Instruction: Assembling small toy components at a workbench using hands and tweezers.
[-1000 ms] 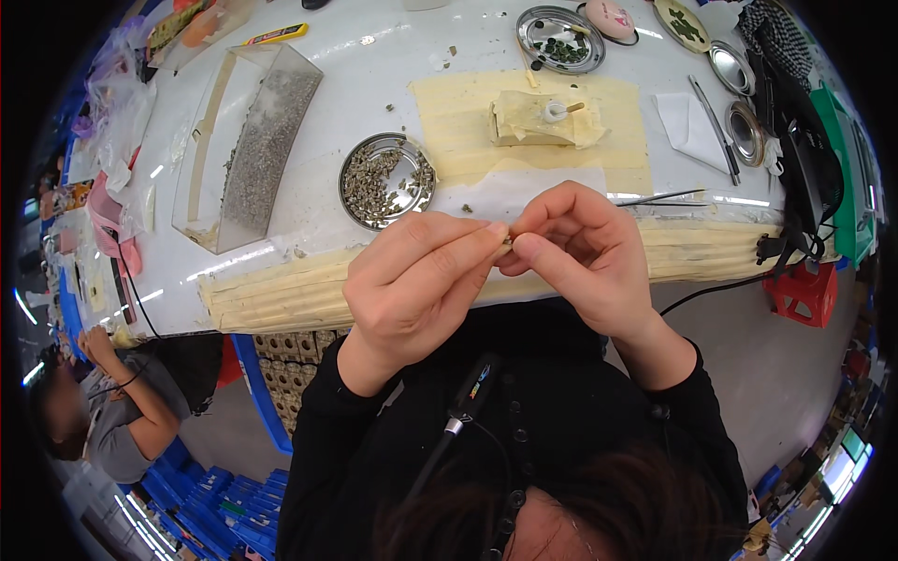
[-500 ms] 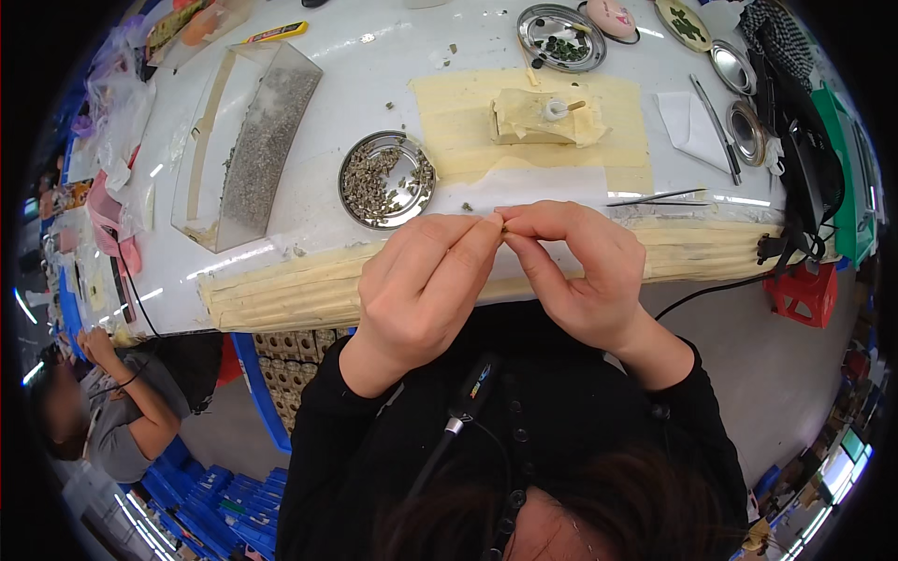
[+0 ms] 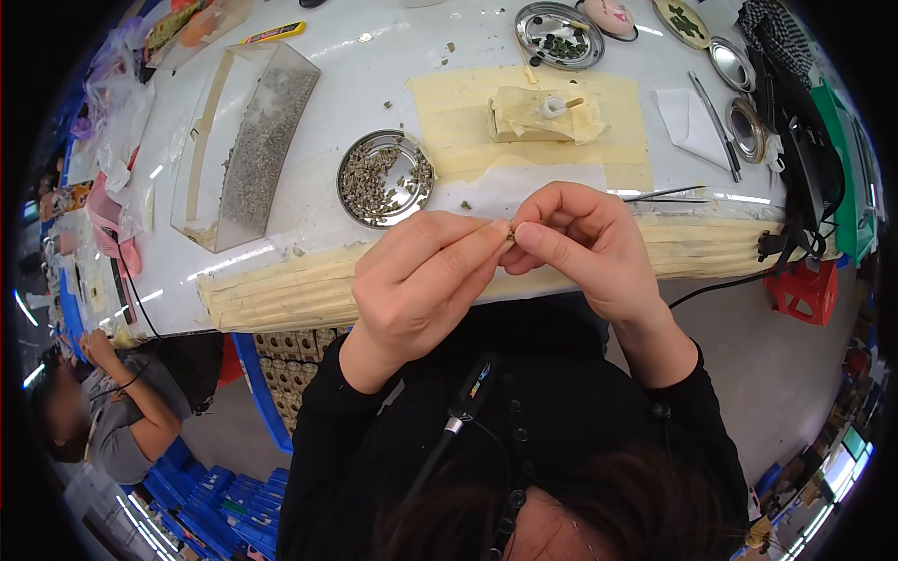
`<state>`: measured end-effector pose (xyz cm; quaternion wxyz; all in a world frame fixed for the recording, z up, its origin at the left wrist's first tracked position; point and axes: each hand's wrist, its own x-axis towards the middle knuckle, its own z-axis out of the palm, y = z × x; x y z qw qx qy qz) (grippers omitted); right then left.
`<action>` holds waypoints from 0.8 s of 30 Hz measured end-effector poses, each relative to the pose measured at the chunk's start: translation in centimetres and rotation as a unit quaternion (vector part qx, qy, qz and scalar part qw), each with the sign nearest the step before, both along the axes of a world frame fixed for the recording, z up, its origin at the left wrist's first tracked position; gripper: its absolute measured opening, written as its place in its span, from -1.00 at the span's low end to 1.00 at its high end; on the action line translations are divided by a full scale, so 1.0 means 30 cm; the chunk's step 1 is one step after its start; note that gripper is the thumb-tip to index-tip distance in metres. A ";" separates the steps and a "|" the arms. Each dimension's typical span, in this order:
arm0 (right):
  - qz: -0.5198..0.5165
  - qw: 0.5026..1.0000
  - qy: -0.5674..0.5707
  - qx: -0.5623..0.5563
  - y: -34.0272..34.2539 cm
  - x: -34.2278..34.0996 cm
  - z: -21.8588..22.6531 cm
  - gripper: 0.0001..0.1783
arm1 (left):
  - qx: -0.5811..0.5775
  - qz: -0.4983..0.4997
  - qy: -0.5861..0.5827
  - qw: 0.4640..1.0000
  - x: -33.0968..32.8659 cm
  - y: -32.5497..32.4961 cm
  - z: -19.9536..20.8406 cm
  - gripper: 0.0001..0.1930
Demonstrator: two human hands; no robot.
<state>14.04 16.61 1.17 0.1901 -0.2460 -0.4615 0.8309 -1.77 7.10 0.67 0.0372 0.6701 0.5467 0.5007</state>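
Note:
My left hand and my right hand meet over the near edge of the white table. Between their fingertips is a tiny brass-coloured part, too small to name and partly covered. The left thumb and forefinger pinch it from one side. On the other side, my right thumb presses toward curled fingers at the same part. Just beyond the left hand stands a round steel dish with many small metal parts in it. One loose small part lies on the table close to my fingers.
A clear bin of small grey parts stands left. Ahead is a tape-covered block holding a small white container. Tweezers lie right of my hands; a steel plate with dark green pieces sits farther back. A co-worker is at lower left.
My right hand has shifted its grip: its thumb now lies over the top and the fingers curl beneath. The left hand stays pinched, almost in place.

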 end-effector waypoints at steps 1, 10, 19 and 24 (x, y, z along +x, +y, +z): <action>0.012 1.000 -0.002 -0.018 0.007 0.002 0.003 -0.86 | 0.005 -0.007 -0.009 1.000 -0.001 0.002 -0.004 -0.74; 0.054 0.994 0.017 -0.095 0.013 0.007 0.010 -0.83 | -0.010 -0.008 -0.079 0.997 0.013 -0.006 0.005 -0.78; 0.042 0.996 0.025 -0.071 0.004 0.000 0.018 -0.84 | 0.004 0.005 -0.039 0.999 0.008 -0.010 0.004 -0.76; 0.012 0.999 0.033 0.010 -0.003 0.005 -0.003 -0.87 | 0.016 0.030 0.021 0.999 0.019 -0.009 0.017 -0.76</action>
